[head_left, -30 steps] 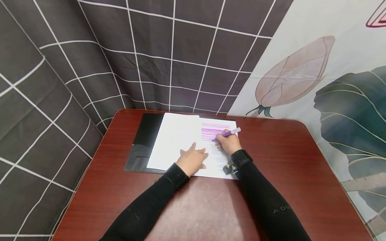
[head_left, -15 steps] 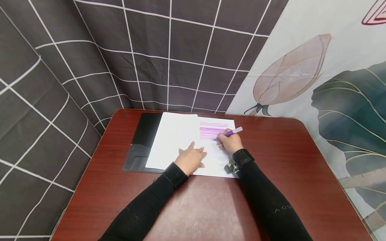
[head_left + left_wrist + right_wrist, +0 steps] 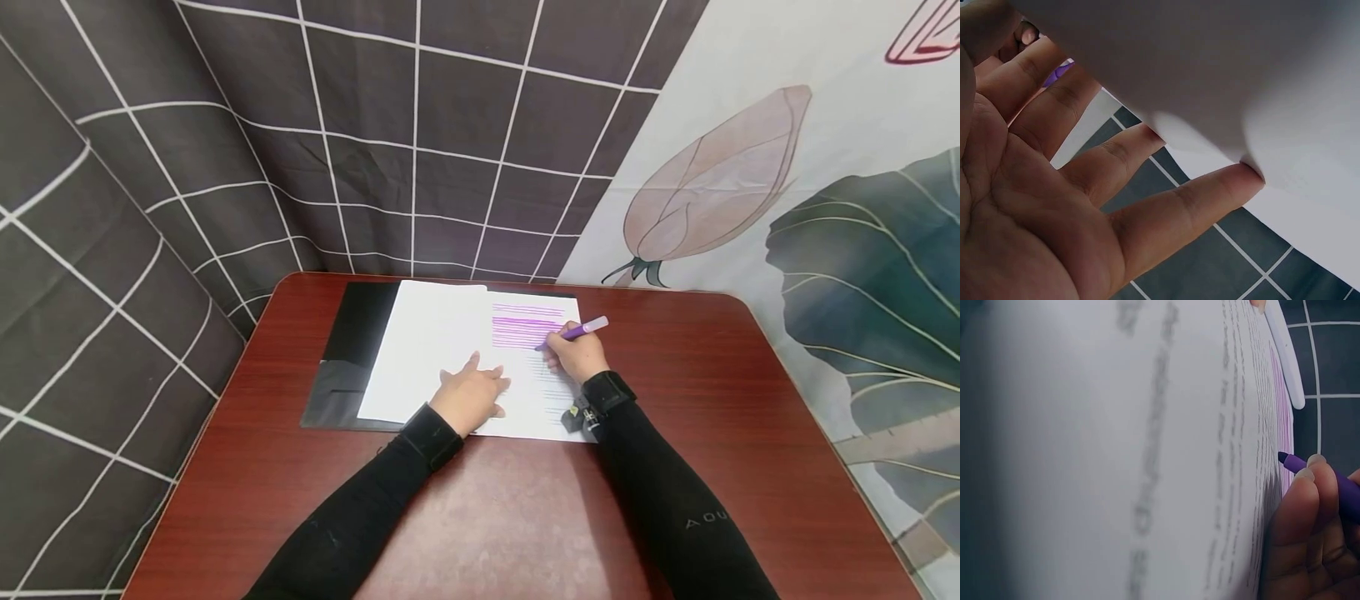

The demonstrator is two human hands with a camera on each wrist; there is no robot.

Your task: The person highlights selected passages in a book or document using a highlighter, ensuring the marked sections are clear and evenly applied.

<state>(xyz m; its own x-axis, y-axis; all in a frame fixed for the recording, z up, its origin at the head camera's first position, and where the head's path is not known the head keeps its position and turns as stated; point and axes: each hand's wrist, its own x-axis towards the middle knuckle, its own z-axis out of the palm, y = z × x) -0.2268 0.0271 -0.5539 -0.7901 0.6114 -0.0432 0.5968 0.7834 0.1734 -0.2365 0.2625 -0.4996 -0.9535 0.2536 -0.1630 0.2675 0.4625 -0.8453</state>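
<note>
A printed sheet (image 3: 534, 392) lies on a black folder (image 3: 352, 350), with several lines near its top marked in purple. My right hand (image 3: 576, 357) grips a purple highlighter (image 3: 577, 332) with its tip on the sheet at the lowest purple line. The right wrist view shows the highlighter (image 3: 1300, 466) tip against the printed sheet (image 3: 1147, 450), pinched by my fingers (image 3: 1300, 506). My left hand (image 3: 471, 396) lies flat with straight fingers on the paper, beside a blank white sheet (image 3: 427, 350). In the left wrist view the left hand (image 3: 1054, 206) spreads its fingers against the paper (image 3: 1241, 81).
The papers sit at the far middle of a reddish-brown table (image 3: 750, 400). A dark grid-patterned cloth (image 3: 375, 125) hangs behind and to the left. A flower-print cloth (image 3: 787, 167) hangs at the right.
The right hand and highlighter have shifted slightly right along the line. The left hand stays in place on the paper. The head view has drifted a little.
</note>
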